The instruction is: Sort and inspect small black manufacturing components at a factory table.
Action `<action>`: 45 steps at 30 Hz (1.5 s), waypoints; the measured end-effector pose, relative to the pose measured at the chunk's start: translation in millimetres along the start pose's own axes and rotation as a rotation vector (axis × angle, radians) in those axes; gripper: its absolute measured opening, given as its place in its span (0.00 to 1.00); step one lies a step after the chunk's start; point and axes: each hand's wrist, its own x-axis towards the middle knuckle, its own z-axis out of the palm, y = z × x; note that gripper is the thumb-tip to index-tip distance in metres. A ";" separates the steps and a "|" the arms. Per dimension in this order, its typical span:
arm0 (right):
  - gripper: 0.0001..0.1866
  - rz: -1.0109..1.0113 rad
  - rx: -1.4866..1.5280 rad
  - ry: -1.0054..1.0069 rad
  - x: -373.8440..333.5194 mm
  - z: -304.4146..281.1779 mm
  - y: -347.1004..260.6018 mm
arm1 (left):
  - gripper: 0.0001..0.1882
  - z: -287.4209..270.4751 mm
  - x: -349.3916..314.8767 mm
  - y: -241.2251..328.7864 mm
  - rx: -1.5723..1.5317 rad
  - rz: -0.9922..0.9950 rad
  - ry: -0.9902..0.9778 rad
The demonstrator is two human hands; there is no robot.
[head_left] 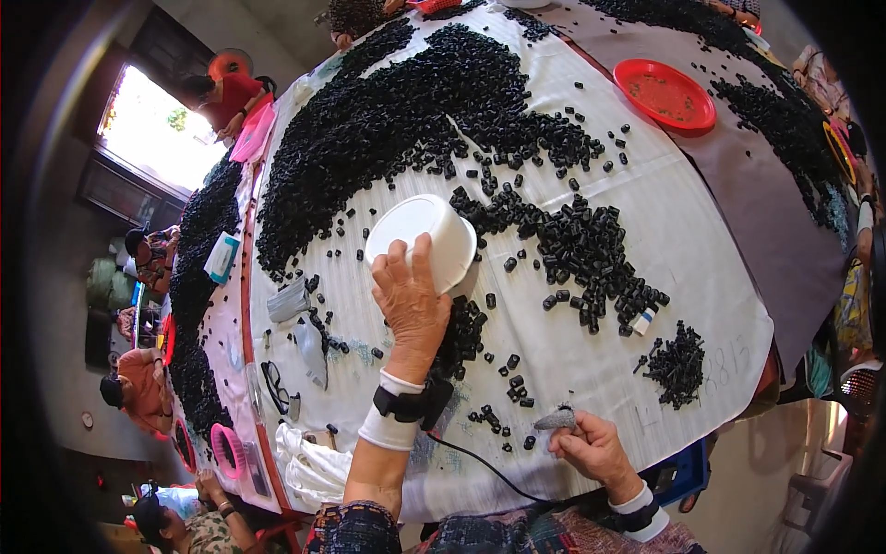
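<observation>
My left hand (pixel 413 300) grips a white plastic bowl (pixel 426 238), which is tipped over with its base toward the upper left and its rim toward the right. Small black cylindrical pieces (pixel 591 249) lie beside it in a loose heap. More of them (pixel 461 346) spread by my left wrist. Near the front edge, my right hand (pixel 595 452) has its fingers curled. A grey pointed cover (pixel 556 420) appears at its index fingertip; whether the fingers pinch a piece is hidden. Several black pieces (pixel 489 418) lie just left of that hand.
A large black heap (pixel 397 111) covers the far side. Thin black bits (pixel 676 365) form a pile at right. Glasses (pixel 275 386), grey cloth scraps (pixel 311 351) and white cloth (pixel 318 466) lie left. A red tray (pixel 664 95) stands far right. Other people sit around the tables.
</observation>
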 end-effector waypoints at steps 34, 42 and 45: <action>0.17 0.055 0.062 -0.044 1.4 -10.0 -4.2 | 0.44 12.0 44.0 35.9 -0.164 0.095 0.076; 0.17 0.018 0.042 -0.064 4.6 -7.7 -4.7 | 0.41 29.0 50.3 50.3 -0.198 0.144 0.038; 0.17 0.045 0.036 -0.071 2.2 -7.5 -7.2 | 0.38 21.3 40.0 55.0 -0.100 0.220 0.033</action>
